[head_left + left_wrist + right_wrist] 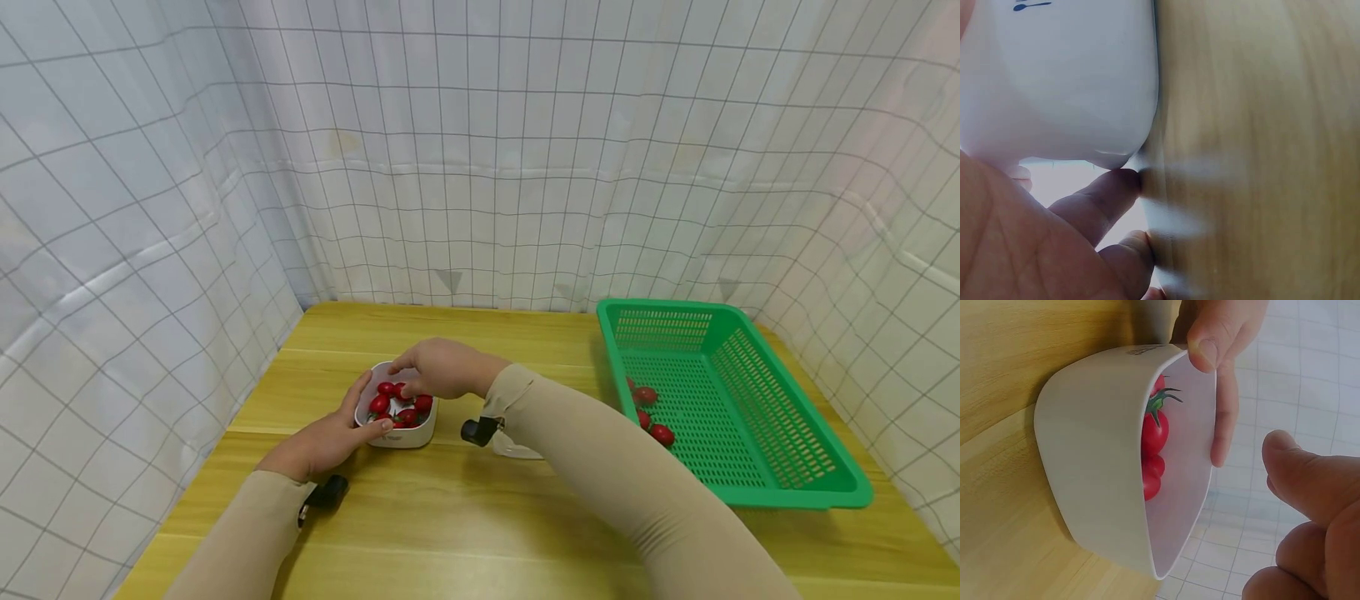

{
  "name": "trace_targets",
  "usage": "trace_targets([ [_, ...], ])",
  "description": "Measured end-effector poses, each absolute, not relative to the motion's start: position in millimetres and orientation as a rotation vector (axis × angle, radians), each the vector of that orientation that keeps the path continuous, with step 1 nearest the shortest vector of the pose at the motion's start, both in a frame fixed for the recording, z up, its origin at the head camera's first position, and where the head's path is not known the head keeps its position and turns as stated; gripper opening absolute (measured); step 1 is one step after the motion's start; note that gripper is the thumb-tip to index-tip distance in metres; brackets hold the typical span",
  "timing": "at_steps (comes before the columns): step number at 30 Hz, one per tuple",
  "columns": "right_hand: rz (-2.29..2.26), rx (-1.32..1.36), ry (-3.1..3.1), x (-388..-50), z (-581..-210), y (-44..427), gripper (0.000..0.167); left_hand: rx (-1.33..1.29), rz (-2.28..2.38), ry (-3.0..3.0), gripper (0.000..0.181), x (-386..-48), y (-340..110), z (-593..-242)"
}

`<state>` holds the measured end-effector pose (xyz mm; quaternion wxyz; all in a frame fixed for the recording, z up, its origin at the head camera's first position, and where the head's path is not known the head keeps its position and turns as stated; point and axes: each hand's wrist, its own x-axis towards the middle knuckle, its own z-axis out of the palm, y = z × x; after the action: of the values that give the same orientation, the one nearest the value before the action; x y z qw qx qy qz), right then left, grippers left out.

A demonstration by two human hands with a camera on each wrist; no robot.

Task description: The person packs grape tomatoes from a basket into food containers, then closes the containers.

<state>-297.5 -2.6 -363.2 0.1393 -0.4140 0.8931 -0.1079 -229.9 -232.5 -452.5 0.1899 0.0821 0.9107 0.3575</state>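
Gripping white bowl (pixel 410 438) on wood tbl (pixel 450 533), L hand (pixel 327 439); R hand (pixel 447 368) loose over it; gridded curtain (pixel 480 167) behind.

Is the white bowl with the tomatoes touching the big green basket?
Apart. The head view shows wooden table between the white bowl and the green basket.
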Motion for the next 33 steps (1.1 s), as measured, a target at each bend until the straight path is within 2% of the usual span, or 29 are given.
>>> trace_targets([
  [12, -0.333, -1.171, 2.599, -299.2, -349.3, 10.5, 0.046, 0.234, 1.009, 2.543, 0.104, -228.6, -231.2, -453.3],
  [22, -0.386, -1.134, 2.663, -295.7, -313.1, 41.7, 0.049, 0.243, 1.009, 2.544, 0.105, -229.7, -230.6, -451.3],
  [27, -0.382, -1.05, 2.741, -295.9, -297.8, 74.2, 0.05, 0.247, 1.017, 2.553, 0.104, -230.6, -231.0, -451.0],
  [33, -0.472, -0.887, 2.77, -297.2, -292.7, 142.8, 0.051, 0.262, 1.003, 2.572, 0.104, -230.1, -231.4, -450.5],
])
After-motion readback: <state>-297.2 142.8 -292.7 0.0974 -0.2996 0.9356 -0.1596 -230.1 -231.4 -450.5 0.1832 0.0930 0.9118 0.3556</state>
